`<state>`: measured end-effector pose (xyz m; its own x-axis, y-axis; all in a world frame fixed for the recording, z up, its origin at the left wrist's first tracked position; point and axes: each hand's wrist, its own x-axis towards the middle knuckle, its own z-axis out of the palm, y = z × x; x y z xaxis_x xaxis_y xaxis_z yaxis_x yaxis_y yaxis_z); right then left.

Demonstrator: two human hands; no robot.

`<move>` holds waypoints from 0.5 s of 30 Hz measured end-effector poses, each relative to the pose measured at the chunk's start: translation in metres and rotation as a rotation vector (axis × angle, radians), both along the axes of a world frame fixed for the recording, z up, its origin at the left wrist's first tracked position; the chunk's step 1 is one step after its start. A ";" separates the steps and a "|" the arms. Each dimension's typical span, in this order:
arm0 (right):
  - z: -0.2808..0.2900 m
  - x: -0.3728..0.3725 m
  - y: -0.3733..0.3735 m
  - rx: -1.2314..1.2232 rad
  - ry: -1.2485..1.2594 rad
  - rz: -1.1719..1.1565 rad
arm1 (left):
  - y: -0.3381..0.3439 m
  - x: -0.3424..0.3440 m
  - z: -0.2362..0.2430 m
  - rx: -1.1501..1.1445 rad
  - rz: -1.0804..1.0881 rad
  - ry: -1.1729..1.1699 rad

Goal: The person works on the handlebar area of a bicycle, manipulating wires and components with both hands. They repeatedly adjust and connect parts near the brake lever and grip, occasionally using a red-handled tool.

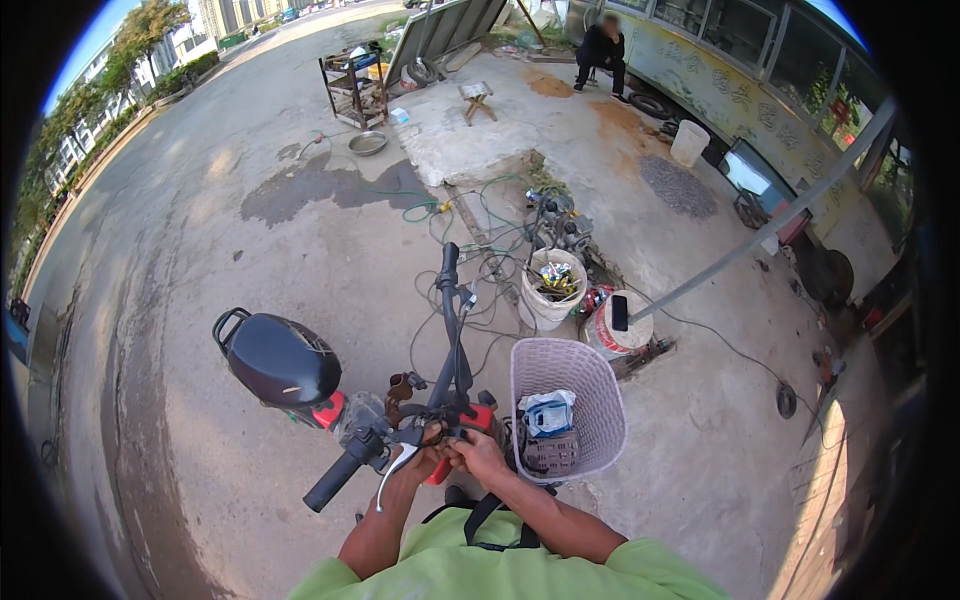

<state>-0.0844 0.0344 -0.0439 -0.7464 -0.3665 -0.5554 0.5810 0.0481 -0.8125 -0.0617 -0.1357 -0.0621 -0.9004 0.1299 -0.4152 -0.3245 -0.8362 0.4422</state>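
Observation:
An electric scooter stands right in front of me, its handlebar [448,365] turned so that one black grip [332,483] points at me and the other points away. Close to the silver brake lever [397,475], my left hand [428,462] and my right hand [480,456] meet at the middle of the bar. Both have bent, closed fingers, and what they pinch is too small and covered to make out. The black seat [285,358] is to the left. Beside my right hand is the woven lilac basket [610,410], holding a blue and white packet [549,413].
Beyond the basket stand a white bucket [543,318] of mixed parts and a lidded bucket [640,325] bearing a phone [620,313]. Cables and hoses [480,270] trail over the concrete. A metal pole [770,230] slants at right. A person [600,55] sits far back.

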 end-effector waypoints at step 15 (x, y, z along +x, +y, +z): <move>0.007 0.006 0.004 0.358 0.513 0.063 | -0.018 -0.002 -0.011 -0.172 -0.145 -0.022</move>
